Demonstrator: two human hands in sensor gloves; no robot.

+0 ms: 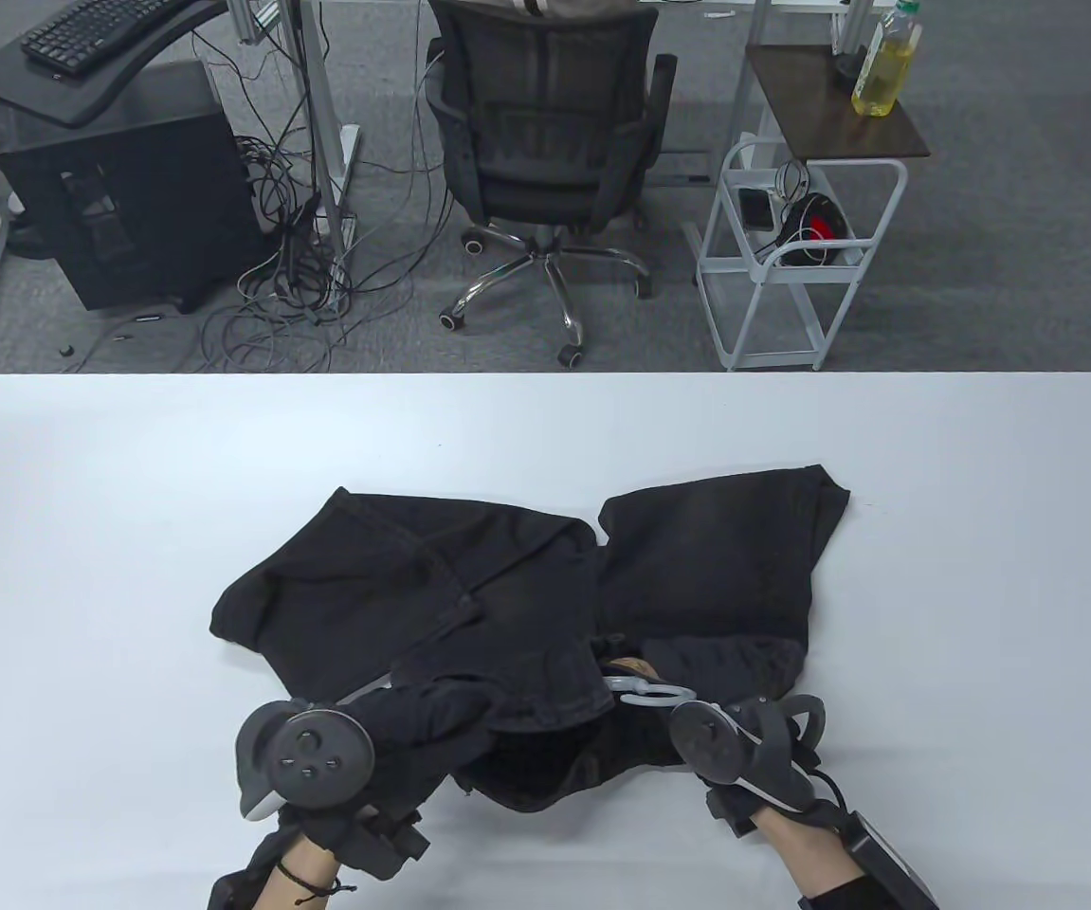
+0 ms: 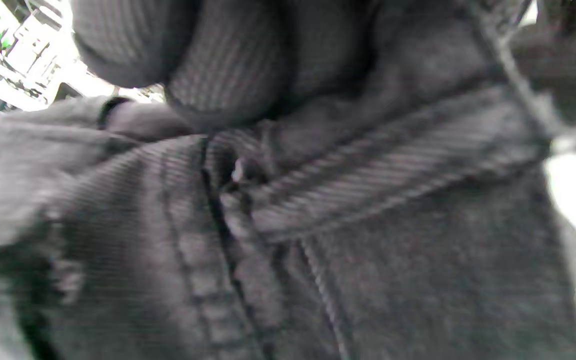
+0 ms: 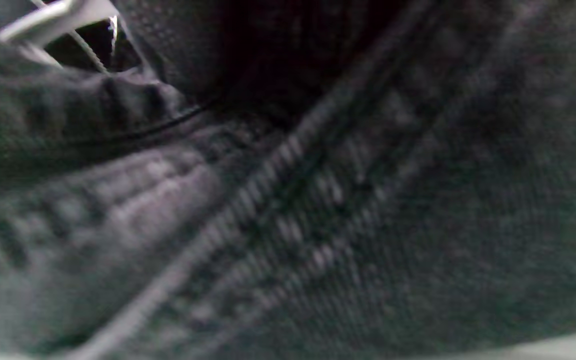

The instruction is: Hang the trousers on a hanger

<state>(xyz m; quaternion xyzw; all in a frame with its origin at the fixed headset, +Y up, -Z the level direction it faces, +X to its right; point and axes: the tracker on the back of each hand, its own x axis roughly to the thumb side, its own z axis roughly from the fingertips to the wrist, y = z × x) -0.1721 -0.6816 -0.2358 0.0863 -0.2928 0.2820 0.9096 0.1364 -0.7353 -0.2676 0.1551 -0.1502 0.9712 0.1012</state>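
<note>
- One pair of black denim trousers (image 1: pixel 526 607) lies crumpled on the white table (image 1: pixel 81 569); judged heavy, limp, non-slip.
- Left hand (image 1: pixel 393 739) grips the waistband; right hand (image 1: pixel 744 749) grip cannot be determined; grey plastic hanger (image 1: pixel 645 690) between; grasp thick seams.

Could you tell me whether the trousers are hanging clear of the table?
No, the trousers lie spread on the table, with both hands at their near edge.

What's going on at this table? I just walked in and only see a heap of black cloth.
A person in sensor gloves is working black trousers onto a hanger. The trousers lie crumpled on the white table, legs spread away from the person. Both the left hand and right hand are at the waistband; only the hanger's pale hook shows between them. Nothing is hung yet.
</note>
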